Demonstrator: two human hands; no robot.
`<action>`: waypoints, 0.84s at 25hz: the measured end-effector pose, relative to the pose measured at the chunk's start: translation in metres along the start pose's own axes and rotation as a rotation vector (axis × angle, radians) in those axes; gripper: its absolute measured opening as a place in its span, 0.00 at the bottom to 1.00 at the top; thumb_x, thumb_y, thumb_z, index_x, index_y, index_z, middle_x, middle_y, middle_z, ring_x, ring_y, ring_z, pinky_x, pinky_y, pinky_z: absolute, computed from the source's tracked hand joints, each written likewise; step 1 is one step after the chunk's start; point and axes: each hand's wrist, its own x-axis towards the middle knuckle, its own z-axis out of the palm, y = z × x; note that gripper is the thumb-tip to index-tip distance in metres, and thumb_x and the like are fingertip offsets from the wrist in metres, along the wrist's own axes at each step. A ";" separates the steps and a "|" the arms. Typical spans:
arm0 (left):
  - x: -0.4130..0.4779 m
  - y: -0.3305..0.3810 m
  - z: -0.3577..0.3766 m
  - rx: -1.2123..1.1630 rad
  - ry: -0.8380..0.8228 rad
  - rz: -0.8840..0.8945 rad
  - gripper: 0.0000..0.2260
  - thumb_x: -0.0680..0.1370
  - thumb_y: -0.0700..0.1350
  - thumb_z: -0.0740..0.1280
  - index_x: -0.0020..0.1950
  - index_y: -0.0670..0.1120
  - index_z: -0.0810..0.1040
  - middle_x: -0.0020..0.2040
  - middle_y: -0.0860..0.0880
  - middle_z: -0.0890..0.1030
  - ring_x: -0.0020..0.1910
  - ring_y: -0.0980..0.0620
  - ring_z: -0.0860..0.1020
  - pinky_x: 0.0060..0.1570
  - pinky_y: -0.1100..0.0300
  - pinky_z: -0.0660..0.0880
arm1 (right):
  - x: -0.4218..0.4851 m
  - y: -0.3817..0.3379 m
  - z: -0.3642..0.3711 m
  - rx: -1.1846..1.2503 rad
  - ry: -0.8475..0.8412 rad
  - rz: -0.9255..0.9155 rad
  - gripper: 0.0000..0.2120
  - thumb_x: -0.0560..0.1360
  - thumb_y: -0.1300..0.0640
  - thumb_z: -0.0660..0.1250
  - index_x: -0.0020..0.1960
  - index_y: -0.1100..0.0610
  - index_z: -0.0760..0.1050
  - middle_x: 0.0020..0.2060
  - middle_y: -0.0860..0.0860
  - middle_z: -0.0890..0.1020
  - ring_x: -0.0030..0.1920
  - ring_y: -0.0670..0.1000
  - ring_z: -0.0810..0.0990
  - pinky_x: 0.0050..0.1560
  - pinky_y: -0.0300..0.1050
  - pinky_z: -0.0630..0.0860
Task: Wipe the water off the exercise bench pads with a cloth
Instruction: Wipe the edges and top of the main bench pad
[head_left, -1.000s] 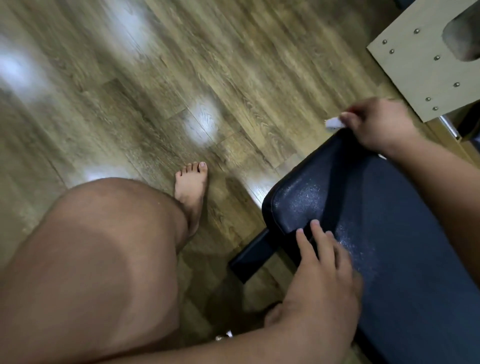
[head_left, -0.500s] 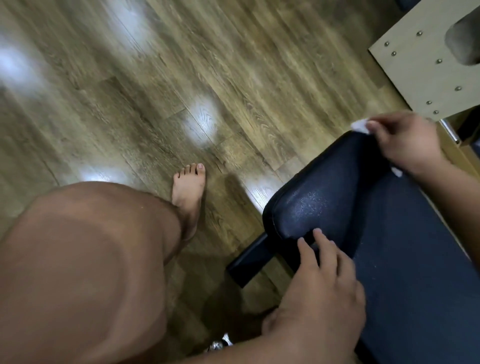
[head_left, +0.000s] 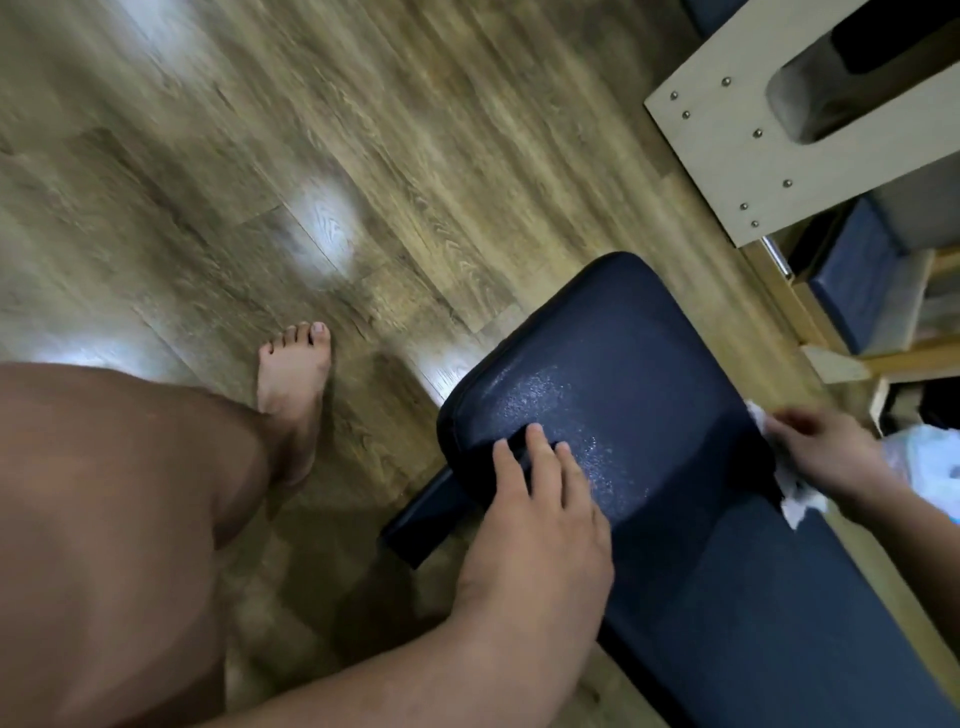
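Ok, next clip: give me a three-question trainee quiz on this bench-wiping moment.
1. True or false: the left hand rests on the bench pad.
2. Which hand holds the white cloth? A) left B) right C) neither
3. Fill in: water droplets still glisten on the pad near the ____ hand's fingers.

Key: 1 true; 2 B, the right hand holds it at the pad's far edge; 3 left.

wood floor (head_left: 415, 156), studded pale panel (head_left: 727, 156)
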 end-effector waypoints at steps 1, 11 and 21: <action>-0.013 -0.020 -0.006 0.136 -0.045 0.069 0.26 0.84 0.47 0.54 0.78 0.36 0.52 0.77 0.27 0.46 0.75 0.23 0.46 0.70 0.28 0.52 | 0.013 -0.023 0.002 0.077 0.065 -0.032 0.14 0.79 0.46 0.62 0.50 0.55 0.80 0.41 0.57 0.83 0.39 0.57 0.81 0.42 0.50 0.76; -0.013 -0.054 -0.053 -0.091 0.523 -0.185 0.07 0.67 0.44 0.66 0.43 0.45 0.78 0.39 0.45 0.80 0.40 0.41 0.79 0.35 0.53 0.75 | -0.100 -0.179 0.091 0.455 0.343 -0.949 0.14 0.72 0.68 0.62 0.54 0.60 0.79 0.53 0.56 0.81 0.58 0.55 0.77 0.62 0.45 0.69; 0.014 -0.039 -0.030 0.093 0.252 -0.190 0.13 0.79 0.47 0.64 0.63 0.51 0.73 0.58 0.51 0.75 0.60 0.45 0.69 0.50 0.54 0.69 | -0.169 -0.072 0.070 0.476 0.626 -0.658 0.07 0.72 0.64 0.67 0.47 0.57 0.82 0.43 0.47 0.83 0.43 0.46 0.79 0.47 0.40 0.76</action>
